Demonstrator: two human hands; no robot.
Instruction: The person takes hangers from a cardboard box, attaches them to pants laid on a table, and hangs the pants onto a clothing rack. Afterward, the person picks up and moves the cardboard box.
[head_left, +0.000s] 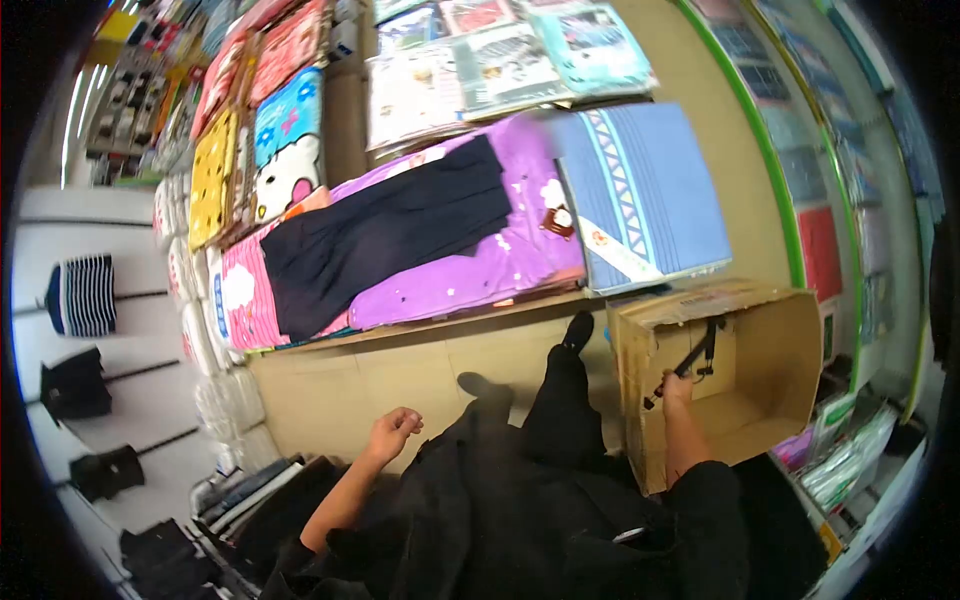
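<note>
A black clip hanger (690, 362) is in my right hand (677, 387), whose fingers are closed round it inside the opening of a cardboard box (640, 400). The box stands on the floor at my right, its open side towards me. My left hand (395, 432) hangs in front of my body over the floor, fingers loosely bent with nothing visible in them. Beyond it, a folded pair of black trousers (390, 220) lies across purple printed bedding (440, 292) on a low display, apart from both hands.
Blue packaged bedding (660, 190) sits at the display's right end, with several packaged sets (505, 65) behind. Black clothes hang on a rack (75, 385) at the left. A glass-fronted shelf (800, 180) with a green edge runs along the right.
</note>
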